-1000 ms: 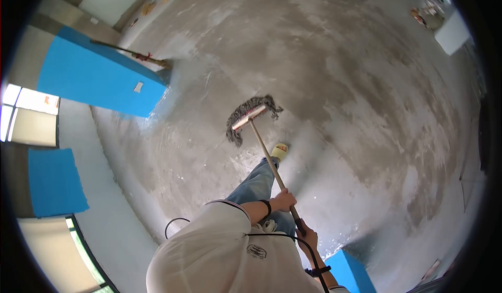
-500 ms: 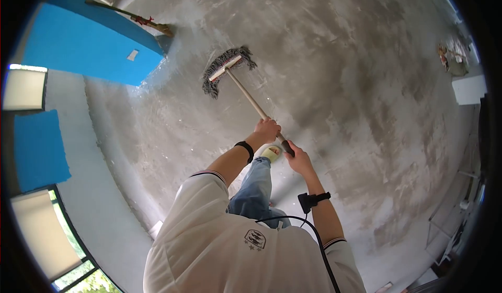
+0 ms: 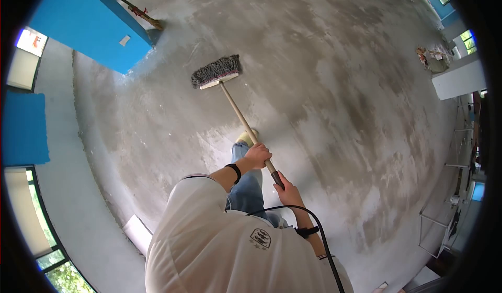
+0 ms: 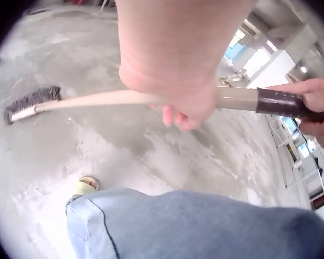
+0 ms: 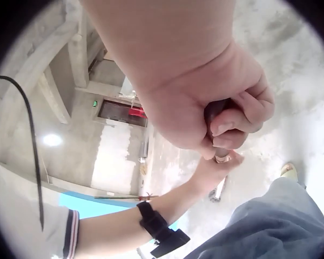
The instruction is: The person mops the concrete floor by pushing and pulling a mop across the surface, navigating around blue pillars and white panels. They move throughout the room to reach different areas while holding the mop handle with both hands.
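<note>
A mop with a pale wooden handle (image 3: 236, 106) reaches forward from the person. Its head, a dark grey fringe (image 3: 217, 69) on a whitish bar (image 3: 219, 80), lies on the concrete floor ahead of the foot. My left hand (image 3: 258, 156) grips the handle partway down. Behind it, nearer the body, my right hand (image 3: 289, 192) holds the dark grip at the handle's top end. In the right wrist view the fingers of the right hand (image 5: 235, 116) curl round that dark grip (image 5: 216, 113). The left wrist view shows the left hand (image 4: 189, 108) over the handle, its fingertips below.
Bare, patchy concrete floor (image 3: 314, 110) spreads ahead. A blue pillar (image 3: 94, 26) stands at far left, a pole (image 3: 130, 5) leaning on it. White metal frames (image 3: 434, 230) and a white block (image 3: 460, 78) are at right. A sandalled foot (image 3: 246, 137) is beside the handle.
The mop head was pushed farther out from the foot, its fringe now lying along the far side of the bar. Both hands reached forward, then came back toward the body, still gripping the handle.
</note>
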Tool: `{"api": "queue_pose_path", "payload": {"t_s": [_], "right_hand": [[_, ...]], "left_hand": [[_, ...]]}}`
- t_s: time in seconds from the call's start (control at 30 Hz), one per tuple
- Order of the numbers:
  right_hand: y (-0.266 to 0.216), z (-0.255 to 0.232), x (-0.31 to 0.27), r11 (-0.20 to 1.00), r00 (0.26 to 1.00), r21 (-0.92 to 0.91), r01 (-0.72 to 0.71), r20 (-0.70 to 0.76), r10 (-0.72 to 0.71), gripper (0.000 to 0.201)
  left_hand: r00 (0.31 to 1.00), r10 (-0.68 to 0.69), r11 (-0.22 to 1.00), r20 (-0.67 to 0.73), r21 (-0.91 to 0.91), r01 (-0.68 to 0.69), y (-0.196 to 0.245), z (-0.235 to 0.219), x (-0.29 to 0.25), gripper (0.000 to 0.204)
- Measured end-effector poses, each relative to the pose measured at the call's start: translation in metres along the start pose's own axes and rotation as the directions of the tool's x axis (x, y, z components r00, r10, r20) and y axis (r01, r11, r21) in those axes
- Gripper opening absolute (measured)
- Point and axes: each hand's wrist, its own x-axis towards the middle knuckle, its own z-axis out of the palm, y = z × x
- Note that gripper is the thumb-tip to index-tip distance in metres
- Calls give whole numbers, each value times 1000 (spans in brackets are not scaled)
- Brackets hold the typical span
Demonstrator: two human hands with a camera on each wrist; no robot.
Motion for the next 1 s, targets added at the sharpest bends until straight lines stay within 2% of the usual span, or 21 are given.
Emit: {"api": "queue_pose_path", "payload": {"t_s": [0.03,0.1,0.13,0.2,0.27,0.3,0.33,0.4,0.43,0.47,0.53,0.6,0.63,0.7,0.73,0.77,0.8,0.83,0.9,0.93,1.0], "right_hand": [[20,1,-30,1000,1000,-12,-5,-3,5,59],[71,14,-97,998,999,-52,-25,-47,23,59],[100,20,-132,997,997,-56,-53,-52,50,60],[151,28,-209,982,982,-52,-180,-62,176,61],[164,31,-287,940,942,-78,-333,-62,328,60],[191,46,-320,960,954,-76,-270,-160,256,55],[216,53,-349,970,957,-70,-232,-193,215,52],[246,67,-407,950,925,-5,-312,-230,302,50],[243,67,-428,961,926,-14,-277,-270,263,51],[258,76,-442,957,923,20,-290,-259,285,50],[270,101,-462,943,912,77,-323,-239,332,50],[277,132,-468,917,888,115,-383,-226,400,54],[294,159,-464,970,918,103,-222,-313,243,54],[326,192,-438,974,944,139,-176,-256,207,52],[321,189,-421,971,928,237,30,-369,61,50],[313,178,-410,986,940,137,-98,-313,137,51],[294,166,-397,961,941,211,-177,-250,228,51],[278,155,-381,930,932,273,-246,-195,304,51],[268,150,-342,972,948,188,-141,-258,188,52],[254,143,-322,972,944,221,-77,-297,142,51],[217,116,-279,984,948,130,-122,-279,154,49]], "left_hand": [[1000,1,1000,-9,-10,-2,24,20,-5,9],[960,117,993,253,-20,-115,81,62,-21,11],[949,201,979,241,-22,-202,114,86,-32,15],[901,258,966,349,-57,-254,191,128,-54,18],[825,338,941,452,-148,-304,266,141,-84,28],[801,348,938,488,-185,-294,297,154,-100,31],[780,359,933,512,-216,-288,327,166,-111,34],[729,433,901,530,-270,-340,383,185,-136,32],[714,453,891,534,-293,-347,403,194,-147,29],[707,458,888,539,-306,-342,417,202,-156,27],[677,474,880,563,-331,-341,430,219,-181,25],[612,453,890,648,-285,-356,428,238,-197,22],[630,440,894,640,-246,-375,419,239,-209,19],[660,360,923,659,-151,-353,398,230,-211,16],[709,355,926,609,-126,-356,386,239,-204,14],[751,352,929,559,-110,-353,377,248,-202,13],[792,367,927,488,-129,-351,364,244,-198,12],[792,360,933,493,-179,-312,348,241,-191,16],[878,266,964,397,-99,-247,321,224,-182,18],[888,258,966,380,-96,-240,305,211,-171,18],[964,110,991,243,-98,-88,276,181,-154,25]]}}
